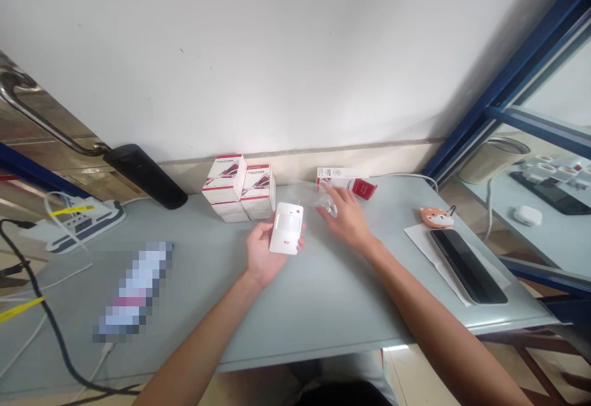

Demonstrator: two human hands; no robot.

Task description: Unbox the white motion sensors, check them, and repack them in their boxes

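Note:
My left hand [259, 252] holds a white plastic sensor unit [287, 228] upright in its palm, fingers wrapped round its sides, above the grey table [323, 295]. My right hand [346, 215] reaches forward over the table with fingers spread, resting on a clear plastic bag [318, 197] that holds small white parts. Just behind that hand lies an opened red-and-white box [344, 181]. A stack of red-and-white boxes [240, 187] stands by the wall, behind the sensor.
A black phone [466, 264] lies on white paper at the right, with an orange animal-shaped charm [436, 216] beside it. At the left are a power strip [80, 221], cables, a black cylinder [145, 175] and a blurred-out item [133, 292]. A glass partition stands at right.

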